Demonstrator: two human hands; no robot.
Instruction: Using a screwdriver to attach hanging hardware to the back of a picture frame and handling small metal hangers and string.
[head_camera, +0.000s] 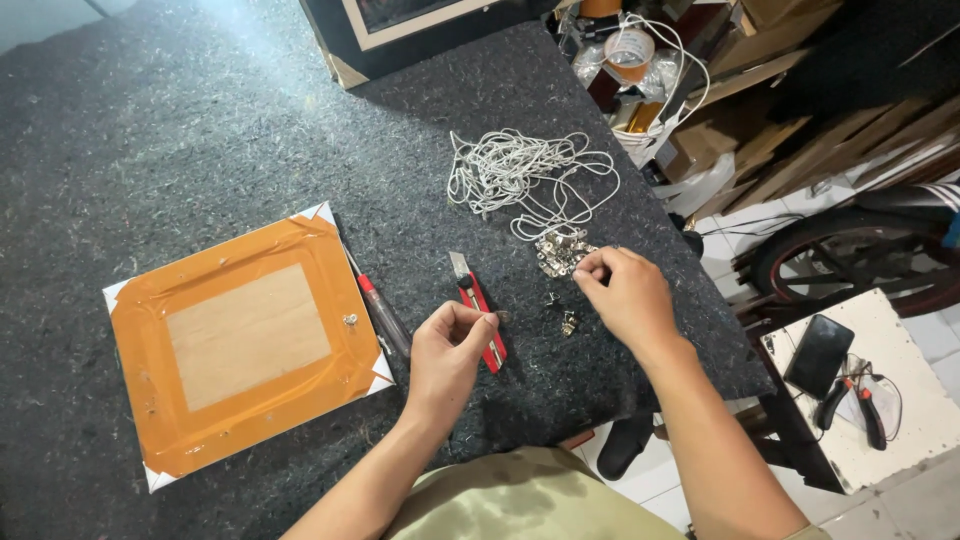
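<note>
Stock as I see it from the head cam, biggest first:

1. Table (150, 120), 1, dark felt top, under everything.
2. Picture frame (245, 340), 1, face down, well left of my left hand. Back taped all round w/ orange tape, bare board in the middle, white corner pieces showing. One small metal fitting (350, 320) sits on its right tape edge; I see no other fitting on the frame and no cord on it. My read: backing done, 1 fitting on, the rest of the hanging hardware and the cord not on yet.
3. White cord (520, 175), 1 loose tangle, beyond my right hand, apart from it.
4. Screwdriver (380, 310), 1, red and clear, lying along the frame's right edge, left of the left hand.
5. Red cutter (478, 310), 1, blade out, just right of the left hand's fingertips, partly under them.
6. Pile of metal clips (558, 250), 1 heap, count n/a, too small to tell; touching the right hand's fingertips. Approx. 2 strays (568, 322) between the hands.

Grips: left hand (448, 355) pinched on a tiny piece at the fingertips, can't tell what. Right hand (625, 295) fingers curled, picking at the pile's edge; can't tell if anything is gripped.
</note>
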